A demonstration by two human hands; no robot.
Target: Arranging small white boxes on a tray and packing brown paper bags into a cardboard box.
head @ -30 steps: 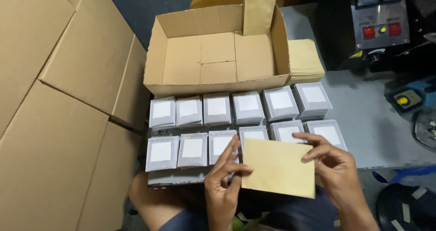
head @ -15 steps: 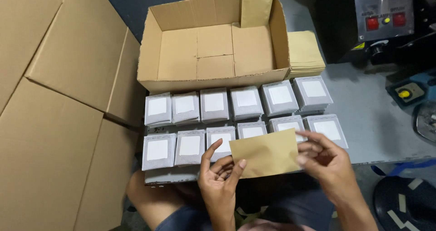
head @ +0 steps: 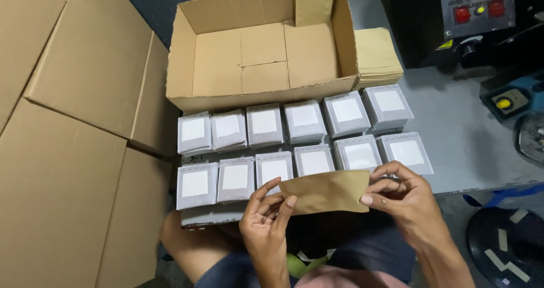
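Note:
A brown paper envelope (head: 327, 191) is held flat and tilted between both hands at the near edge of the table. My left hand (head: 266, 220) pinches its left end; my right hand (head: 403, 196) pinches its right end. Just beyond the envelope lie two rows of small grey boxes with white labels (head: 275, 169), several in each row. An open, empty cardboard box (head: 258, 56) stands behind the rows.
A stack of brown envelopes (head: 375, 56) lies right of the open box. Flat cardboard sheets (head: 73, 124) lean at the left. A black machine with red buttons (head: 476, 10) and a blue device (head: 510, 98) sit on the grey table (head: 470, 146) at right.
The envelope has tipped from lying broad and flat to a narrower, edge-on tilt, and both hands have shifted slightly up with it.

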